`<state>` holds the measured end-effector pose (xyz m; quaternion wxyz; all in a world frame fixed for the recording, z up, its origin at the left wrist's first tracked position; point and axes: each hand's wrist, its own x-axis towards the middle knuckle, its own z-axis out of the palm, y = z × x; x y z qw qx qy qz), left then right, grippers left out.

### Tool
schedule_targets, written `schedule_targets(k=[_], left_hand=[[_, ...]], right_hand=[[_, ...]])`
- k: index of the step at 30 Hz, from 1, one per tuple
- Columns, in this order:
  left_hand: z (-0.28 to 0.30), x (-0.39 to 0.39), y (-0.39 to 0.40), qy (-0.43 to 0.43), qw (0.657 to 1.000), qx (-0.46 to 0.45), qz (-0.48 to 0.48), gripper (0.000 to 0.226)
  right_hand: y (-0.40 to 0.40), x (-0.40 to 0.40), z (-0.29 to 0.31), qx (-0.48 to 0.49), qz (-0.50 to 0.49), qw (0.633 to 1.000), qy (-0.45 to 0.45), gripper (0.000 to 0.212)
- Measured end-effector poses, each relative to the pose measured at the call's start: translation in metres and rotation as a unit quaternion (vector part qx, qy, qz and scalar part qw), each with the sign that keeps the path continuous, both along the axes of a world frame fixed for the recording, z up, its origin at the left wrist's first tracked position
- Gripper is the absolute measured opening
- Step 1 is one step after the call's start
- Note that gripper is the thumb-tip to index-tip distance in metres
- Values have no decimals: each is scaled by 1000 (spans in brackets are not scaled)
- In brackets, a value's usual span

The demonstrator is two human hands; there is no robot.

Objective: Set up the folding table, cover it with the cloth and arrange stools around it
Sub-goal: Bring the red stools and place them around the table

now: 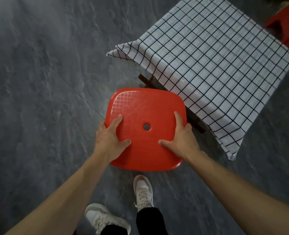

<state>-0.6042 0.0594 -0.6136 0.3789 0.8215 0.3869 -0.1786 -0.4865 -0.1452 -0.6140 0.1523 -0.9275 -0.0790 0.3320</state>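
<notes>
Both hands gripping red stool (147, 116) beside covered table.
Left hand (110, 141) and right hand (182, 139) are clamping seat edges; checked cloth (216, 65) is draping table.

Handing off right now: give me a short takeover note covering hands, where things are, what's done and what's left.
Left hand and right hand both grip the red stool by its seat edges, beside the near side of the table.
The checked cloth already covers the folding table, whose dark legs show beneath.
A second red stool stands at the far corner.
Left: set this stool down; whether more stools are needed can't be told.
</notes>
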Motion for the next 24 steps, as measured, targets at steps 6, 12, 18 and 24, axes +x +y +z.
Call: schedule_targets(k=[6,12,18,24], left_hand=[[5,0,-1,10,1000,1,-18,86],[16,-7,8,19,999,14,-47,65],[60,-59,30,11,999,25,-35,66],[162,-125,48,-2,997,71,-35,79]], right_hand=[[-1,2,3,-8,4,1000,1,127],[1,-1,9,-30,55,996,-68,114],[38,-30,59,-8,135,986,-98,90],[80,-64,156,60,187,979,-62,86]])
